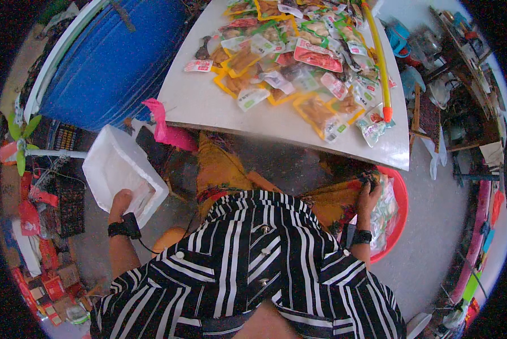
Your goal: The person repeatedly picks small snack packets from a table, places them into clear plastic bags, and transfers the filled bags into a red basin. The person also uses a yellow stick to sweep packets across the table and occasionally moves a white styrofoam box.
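My left hand [120, 204] grips the near edge of a tilted white foam box [112, 155] at the left. My right hand [368, 196] is closed around a small dark thing I cannot make out, by the rim of a red tub [399, 209] that holds plastic packets [384, 217]. Above both hands is a white table [191, 101] covered with several sealed food packets [315, 53] in yellow, red and green wrappers. A yellow tube with an orange end [383, 79] lies along its right side.
Blue sheeting [112, 56] fills the upper left, beside a pink bag [163, 127]. A black crate [70, 206] and red boxes [53, 288] stand at the left. Wooden furniture [468, 133] and clutter line the right. My knee in yellow cloth [219, 164] is under the table edge.
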### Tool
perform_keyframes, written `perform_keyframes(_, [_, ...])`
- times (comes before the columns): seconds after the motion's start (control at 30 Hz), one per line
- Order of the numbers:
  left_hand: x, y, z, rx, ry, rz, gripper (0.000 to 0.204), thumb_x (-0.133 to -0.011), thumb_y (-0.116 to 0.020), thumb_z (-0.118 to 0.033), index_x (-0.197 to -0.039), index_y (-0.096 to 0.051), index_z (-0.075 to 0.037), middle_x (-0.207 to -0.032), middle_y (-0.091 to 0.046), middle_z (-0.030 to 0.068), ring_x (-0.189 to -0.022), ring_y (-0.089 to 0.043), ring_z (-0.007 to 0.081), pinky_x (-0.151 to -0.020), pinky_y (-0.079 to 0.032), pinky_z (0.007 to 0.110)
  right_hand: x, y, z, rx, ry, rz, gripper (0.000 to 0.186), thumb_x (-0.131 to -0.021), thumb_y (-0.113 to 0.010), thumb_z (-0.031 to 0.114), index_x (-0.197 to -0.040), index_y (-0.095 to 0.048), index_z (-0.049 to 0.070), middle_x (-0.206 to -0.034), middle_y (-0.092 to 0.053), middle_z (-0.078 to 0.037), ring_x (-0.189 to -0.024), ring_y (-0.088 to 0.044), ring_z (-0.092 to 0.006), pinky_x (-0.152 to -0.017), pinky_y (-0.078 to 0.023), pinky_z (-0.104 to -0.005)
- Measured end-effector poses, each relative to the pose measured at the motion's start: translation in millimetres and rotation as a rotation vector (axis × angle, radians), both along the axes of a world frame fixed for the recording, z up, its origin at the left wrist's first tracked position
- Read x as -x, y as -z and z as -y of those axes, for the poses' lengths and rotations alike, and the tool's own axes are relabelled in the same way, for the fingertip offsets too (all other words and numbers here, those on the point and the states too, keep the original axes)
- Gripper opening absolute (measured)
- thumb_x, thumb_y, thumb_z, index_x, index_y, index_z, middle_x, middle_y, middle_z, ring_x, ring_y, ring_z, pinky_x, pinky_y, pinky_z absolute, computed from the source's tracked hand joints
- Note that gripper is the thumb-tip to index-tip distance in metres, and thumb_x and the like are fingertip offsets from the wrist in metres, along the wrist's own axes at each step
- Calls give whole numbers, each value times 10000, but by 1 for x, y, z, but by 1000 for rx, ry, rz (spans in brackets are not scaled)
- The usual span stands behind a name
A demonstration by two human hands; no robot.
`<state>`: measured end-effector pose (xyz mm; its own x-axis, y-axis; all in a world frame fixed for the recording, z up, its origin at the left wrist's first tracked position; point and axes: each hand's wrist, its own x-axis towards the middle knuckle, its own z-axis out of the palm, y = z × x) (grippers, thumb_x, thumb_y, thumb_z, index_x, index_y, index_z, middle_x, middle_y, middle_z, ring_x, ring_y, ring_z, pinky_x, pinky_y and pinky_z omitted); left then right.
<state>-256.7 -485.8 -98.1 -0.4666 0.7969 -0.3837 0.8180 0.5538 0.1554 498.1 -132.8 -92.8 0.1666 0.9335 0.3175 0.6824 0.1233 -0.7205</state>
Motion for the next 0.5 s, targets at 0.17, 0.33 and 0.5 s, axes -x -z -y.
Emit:
perform_keyframes(0.17, [-9, -7, -10, 0, 259, -29, 161, -696, -469, -166, -716, -559, -34, -795, -553, 154, -802, -517, 299, -707, -421, 362, -6, 9, -4, -14, -16, -30, 268, -754, -475, 147, -976, -493, -1, -961, -496, -140, -900, -452, -269, -820, -340, -346])
perform_keyframes(0.33, [-17, -17, -12, 137, 549, -422, 170, -709, -438, -124, -659, -558, -15, -723, -543, 140, -732, -531, 281, -664, -431, 372, -4, 9, -6, -49, -70, -77, 218, -772, -437, 73, -955, -505, -25, -945, -519, -110, -913, -464, -207, -840, -339, -309])
perform_keyframes(0.5, [-25, -36, -18, -129, -80, -199, 261, -790, -392, -222, -792, -531, -1, -852, -540, 195, -806, -495, 360, -729, -390, 416, -7, 5, -6, -14, -219, -107, 201, -772, -459, 100, -924, -503, -24, -928, -514, -113, -885, -468, -210, -831, -344, -304])
